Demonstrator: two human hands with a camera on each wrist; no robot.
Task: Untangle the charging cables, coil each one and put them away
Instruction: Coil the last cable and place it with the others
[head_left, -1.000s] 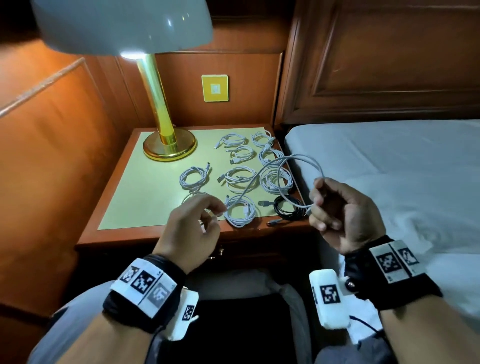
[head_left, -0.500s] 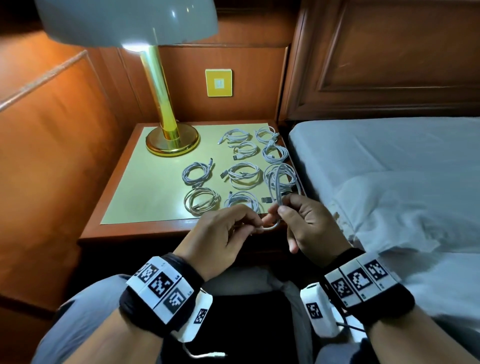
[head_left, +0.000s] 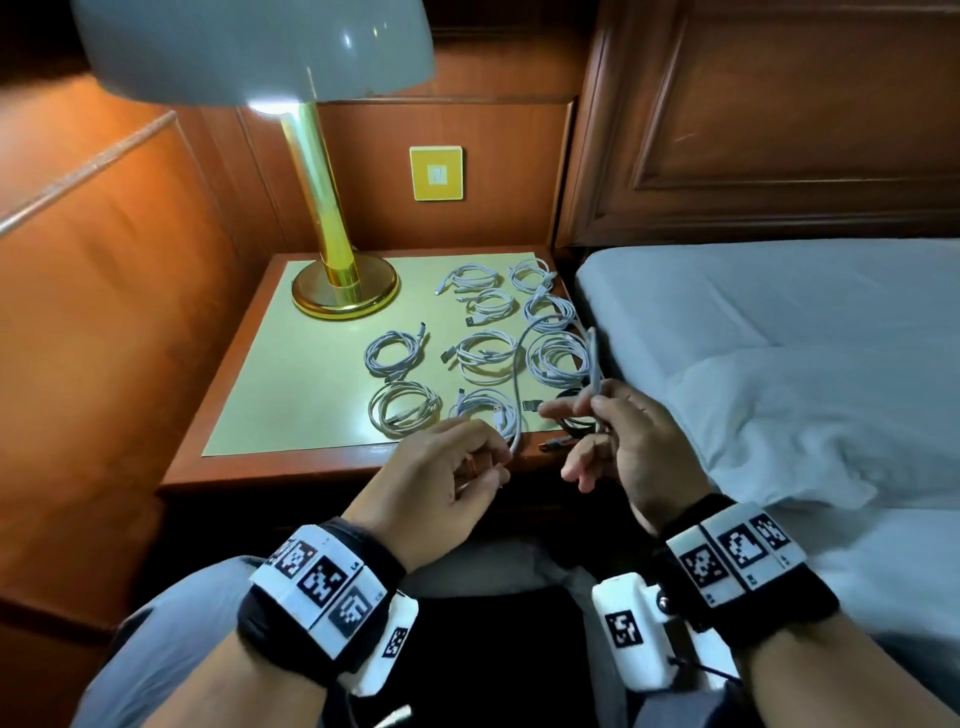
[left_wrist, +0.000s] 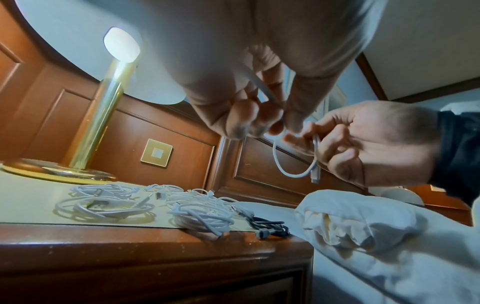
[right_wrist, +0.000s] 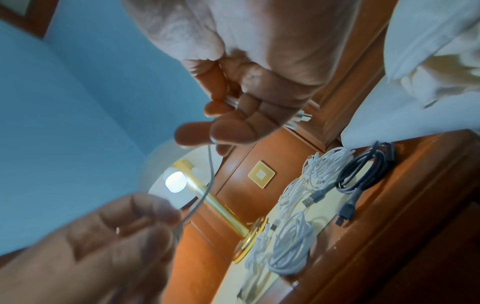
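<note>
A loose white cable (head_left: 516, 384) runs in the air between both hands, just above the nightstand's front edge. My left hand (head_left: 457, 467) pinches one part of it between thumb and fingers; in the left wrist view the cable (left_wrist: 265, 90) passes through that pinch. My right hand (head_left: 618, 431) holds a folded loop of the same cable (left_wrist: 296, 162) with a plug hanging below it. Several coiled white cables (head_left: 488, 353) lie in rows on the nightstand (head_left: 291, 467). A coiled black cable (right_wrist: 363, 172) sits at its front right corner.
A brass lamp (head_left: 337, 280) with a pale shade stands at the nightstand's back left. The bed (head_left: 779, 338) with white sheets and a pillow lies directly to the right. Wood panelling closes the left side and back. A yellow wall switch (head_left: 436, 173) is behind.
The hands came together in front of the nightstand, then parted slightly. The wide loop held up by the right hand has shrunk to a short fold, with the cable now strung between both hands.
</note>
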